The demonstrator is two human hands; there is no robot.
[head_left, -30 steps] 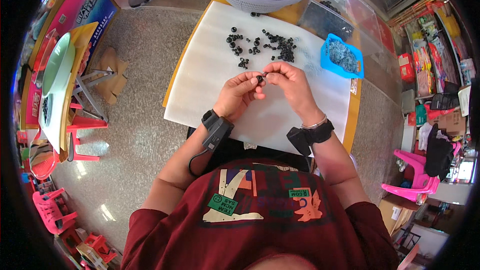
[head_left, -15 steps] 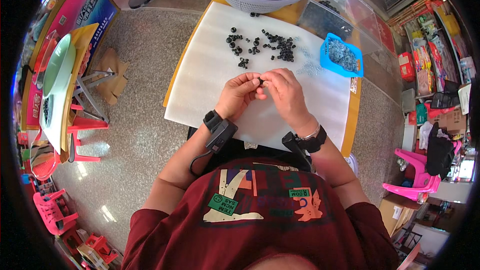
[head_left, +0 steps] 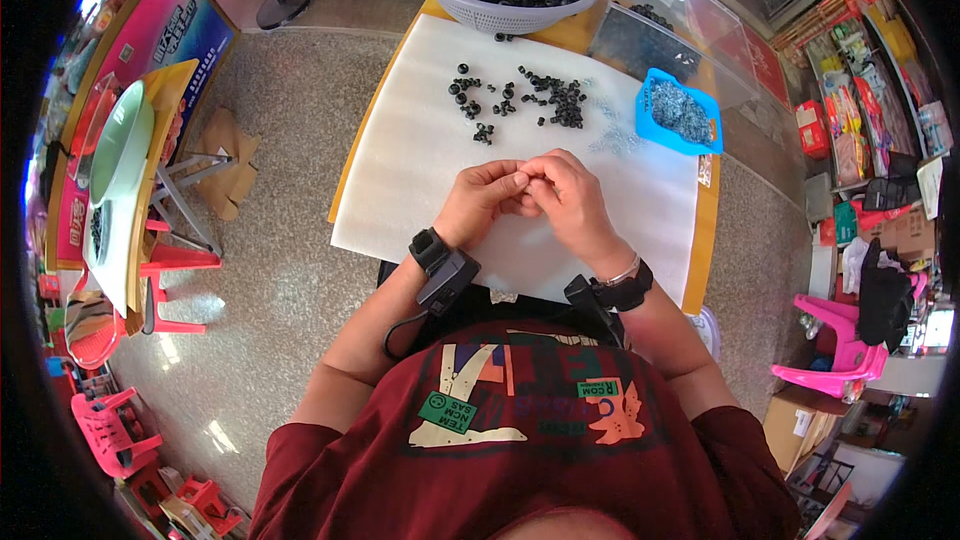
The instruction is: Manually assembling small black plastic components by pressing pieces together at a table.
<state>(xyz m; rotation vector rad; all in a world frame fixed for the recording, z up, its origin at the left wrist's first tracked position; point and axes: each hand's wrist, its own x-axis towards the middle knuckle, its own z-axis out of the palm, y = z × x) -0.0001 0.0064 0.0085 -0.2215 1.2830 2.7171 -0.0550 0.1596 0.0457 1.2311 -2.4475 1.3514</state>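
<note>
My left hand [head_left: 474, 204] and my right hand [head_left: 572, 202] meet over the near part of a white sheet [head_left: 400, 175]. Both are closed, thumbs and fingertips pinched together. A small black part showed between them a moment ago; my fingers now cover it. Beyond my hands lie a heap of small round black parts [head_left: 566, 105] and looser black parts [head_left: 464, 90] to its left. Small clear pieces [head_left: 612, 135] are scattered right of the heap. More such pieces fill a blue plastic basket [head_left: 650, 130] at the right edge of the sheet.
A grey colander [head_left: 490, 18] full of black parts stands at the table's far edge, beside a clear plastic box [head_left: 640, 45]. Off to the left, a side table holds a green basin [head_left: 125, 145]. A pink chair [head_left: 835, 355] stands at the right.
My fingertips have closed together, hiding the small black part seen between them earlier. My hands are slightly lower in view. The heaps on the sheet look the same.
</note>
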